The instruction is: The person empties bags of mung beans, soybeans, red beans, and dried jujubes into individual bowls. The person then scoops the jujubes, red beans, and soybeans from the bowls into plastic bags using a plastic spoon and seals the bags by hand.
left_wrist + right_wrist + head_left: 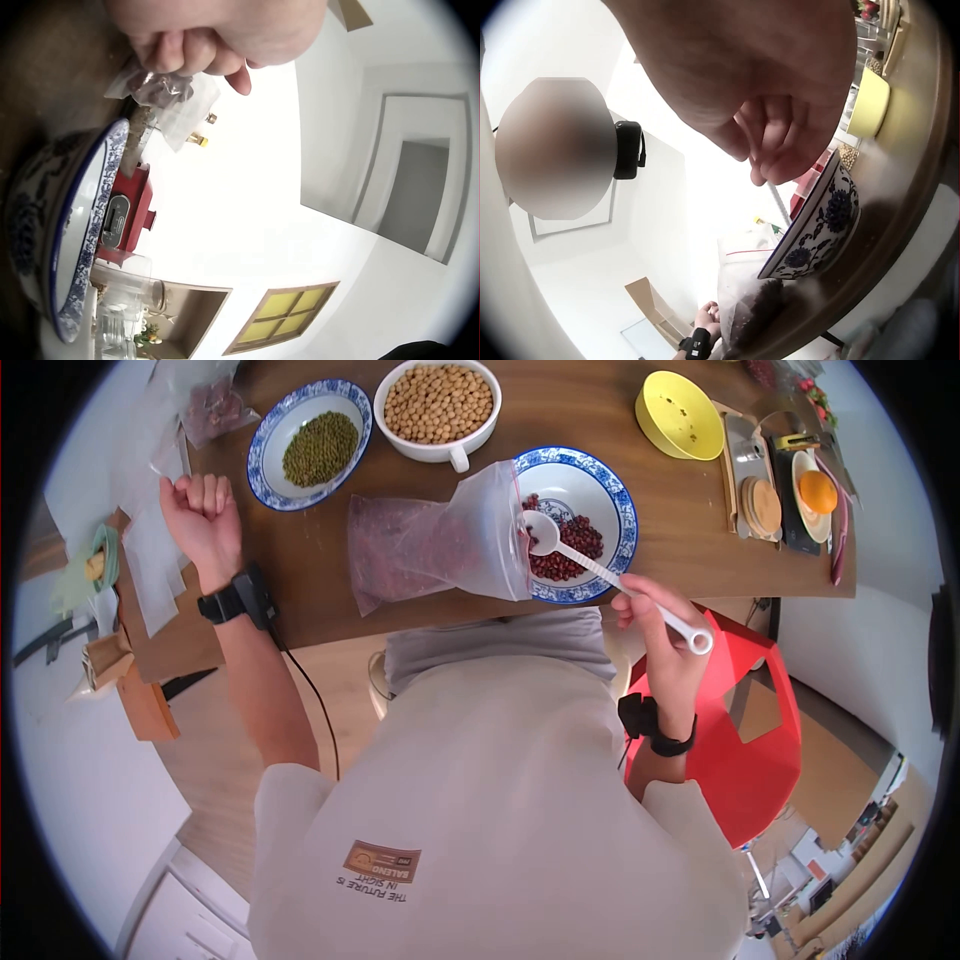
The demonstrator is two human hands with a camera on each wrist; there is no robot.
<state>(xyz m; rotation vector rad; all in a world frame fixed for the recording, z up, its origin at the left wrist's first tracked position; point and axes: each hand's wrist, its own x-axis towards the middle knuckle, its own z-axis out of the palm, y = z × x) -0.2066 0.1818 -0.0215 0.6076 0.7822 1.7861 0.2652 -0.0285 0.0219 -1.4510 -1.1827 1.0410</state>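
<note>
My right hand (pixel 665 630) grips the handle of a white spoon (pixel 590 563). The spoon's bowl is among dark red beans (pixel 568 560) at the left inside of a blue-and-white bowl (pixel 627 510). Lying against that bowl's left side, a clear bag (pixel 430 550) holds more dark red contents, its mouth at the rim. My left hand (pixel 205 525) is near the table's left edge, palm up with fingers loosely curled, holding nothing. In the right wrist view, my fingers pinch the spoon handle (pixel 778 204) above the bowl (pixel 817 225).
A bowl of green beans (pixel 320 448) and a white handled bowl of chickpeas (pixel 440 410) stand at the back left. At the back right are a yellow bowl (pixel 680 415) and a tray with lidded jars. A red chair (pixel 745 780) stands beside me on the right.
</note>
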